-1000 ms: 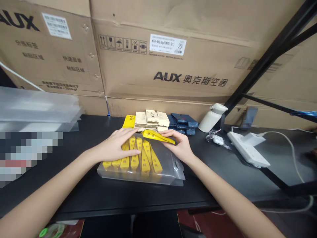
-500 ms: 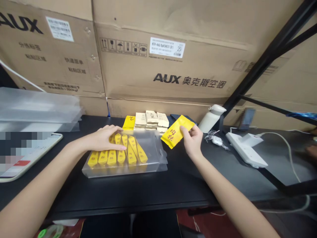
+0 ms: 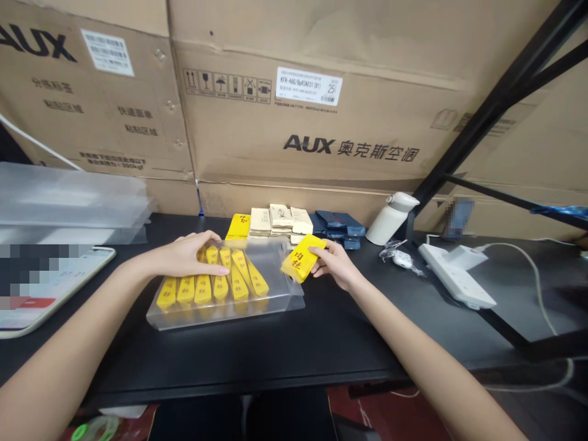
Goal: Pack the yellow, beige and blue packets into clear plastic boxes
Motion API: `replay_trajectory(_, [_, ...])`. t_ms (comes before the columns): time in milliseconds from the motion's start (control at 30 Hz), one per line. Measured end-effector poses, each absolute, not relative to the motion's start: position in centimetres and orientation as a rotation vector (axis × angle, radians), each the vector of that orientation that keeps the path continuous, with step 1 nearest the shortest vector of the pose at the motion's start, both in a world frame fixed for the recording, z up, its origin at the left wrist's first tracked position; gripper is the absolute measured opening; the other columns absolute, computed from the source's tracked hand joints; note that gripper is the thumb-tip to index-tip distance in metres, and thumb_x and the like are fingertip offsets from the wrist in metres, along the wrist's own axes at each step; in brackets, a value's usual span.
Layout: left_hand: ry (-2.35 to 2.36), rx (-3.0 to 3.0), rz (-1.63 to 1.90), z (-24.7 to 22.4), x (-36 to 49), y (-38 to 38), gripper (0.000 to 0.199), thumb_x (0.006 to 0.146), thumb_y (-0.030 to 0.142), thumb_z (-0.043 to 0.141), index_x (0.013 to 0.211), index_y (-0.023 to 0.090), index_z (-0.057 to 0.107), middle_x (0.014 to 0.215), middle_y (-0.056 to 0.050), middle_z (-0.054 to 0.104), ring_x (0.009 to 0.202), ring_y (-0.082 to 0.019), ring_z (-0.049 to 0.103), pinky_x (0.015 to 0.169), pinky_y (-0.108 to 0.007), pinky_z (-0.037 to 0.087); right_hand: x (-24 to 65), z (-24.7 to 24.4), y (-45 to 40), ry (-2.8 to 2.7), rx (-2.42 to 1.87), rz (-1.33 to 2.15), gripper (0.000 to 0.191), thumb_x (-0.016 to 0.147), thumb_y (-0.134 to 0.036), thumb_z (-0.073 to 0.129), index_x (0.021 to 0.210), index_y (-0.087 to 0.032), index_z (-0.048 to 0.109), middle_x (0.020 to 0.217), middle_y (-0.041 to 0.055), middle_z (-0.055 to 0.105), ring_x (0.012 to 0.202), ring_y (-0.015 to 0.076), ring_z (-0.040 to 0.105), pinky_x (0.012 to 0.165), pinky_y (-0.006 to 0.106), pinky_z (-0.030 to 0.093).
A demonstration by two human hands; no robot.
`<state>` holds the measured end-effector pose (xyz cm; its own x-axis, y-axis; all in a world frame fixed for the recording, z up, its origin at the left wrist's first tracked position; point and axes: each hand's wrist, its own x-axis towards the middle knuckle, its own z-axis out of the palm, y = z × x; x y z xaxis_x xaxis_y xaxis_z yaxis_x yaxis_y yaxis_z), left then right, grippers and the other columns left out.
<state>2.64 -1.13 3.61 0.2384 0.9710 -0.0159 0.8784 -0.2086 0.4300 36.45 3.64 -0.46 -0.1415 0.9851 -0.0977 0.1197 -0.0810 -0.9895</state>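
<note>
A clear plastic box [image 3: 275, 300] lies on the black table, with several yellow packets [image 3: 239, 278] standing in a row inside. My left hand [image 3: 193, 256] is wrapped round the box's left part, thumb over the top and fingers behind it. Between the thumb and fingers of my right hand [image 3: 329, 260] is a single yellow packet [image 3: 301, 256] with dark characters, held at the box's right end. Behind the box sit a yellow packet [image 3: 238, 226], stacks of cream packets [image 3: 281, 219] and dark blue packets [image 3: 337, 225].
Clear plastic sheets or boxes [image 3: 68, 196] and a tablet-like device [image 3: 92, 275] are at the left. To the right are a white bottle [image 3: 392, 219], a small white case [image 3: 402, 260], a power strip [image 3: 454, 278] and black shelf bars. Large cartons [image 3: 349, 153] stand behind.
My right hand has moved left and slightly down with its packet, up to the box's right end, uncovering the blue packets. My left hand and the box have shifted slightly left.
</note>
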Motion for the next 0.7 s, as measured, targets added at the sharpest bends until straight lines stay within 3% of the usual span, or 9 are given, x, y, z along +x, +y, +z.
replay_trajectory(100, [1.702,2.208,0.416,3.24,2.35,-0.93,0.067,0.057,0.069,0.070,0.113,0.035,0.060,0.116,-0.014,0.067,0.106,-0.041,0.063,0.085,-0.060,0.051,36.83,-0.30,3.87,-1.380,-1.294,1.329,0.015,0.081,-0.020,0.064,0.093,-0.016,0.055,0.067,0.0065,0.073,0.045,0.0135,0.067,0.034,0.016,0.051])
replay_trajectory(300, [1.715,2.232,0.422,3.33,2.44,-1.10,0.066,0.059,0.070,0.067,0.114,0.034,0.061,0.115,-0.012,0.069,0.104,-0.040,0.064,0.082,-0.058,0.052,36.78,-0.58,4.02,-1.430,-1.322,1.337,0.012,0.083,-0.018,0.062,0.093,-0.014,0.057,0.054,0.0037,0.068,0.038,0.0121,0.062,0.033,0.015,0.051])
replay_trajectory(567, [1.714,2.160,0.407,3.42,2.58,-1.15,0.073,0.056,0.069,0.070,0.117,0.032,0.060,0.119,-0.015,0.065,0.109,-0.041,0.060,0.090,-0.057,0.048,36.37,-0.48,3.84,-1.325,-1.181,1.609,0.019,0.082,-0.014,0.061,0.101,-0.011,0.062,0.086,0.0119,0.076,0.061,0.0148,0.072,0.053,0.020,0.061])
replay_trajectory(700, [1.724,2.134,0.372,3.65,2.76,-1.20,0.076,0.058,0.071,0.068,0.119,0.028,0.058,0.123,-0.016,0.064,0.112,-0.041,0.059,0.091,-0.055,0.048,37.16,-0.23,3.91,-1.527,-1.076,1.805,0.024,0.075,-0.014,0.064,0.100,-0.012,0.065,0.091,0.0096,0.076,0.069,0.0150,0.074,0.062,0.020,0.062])
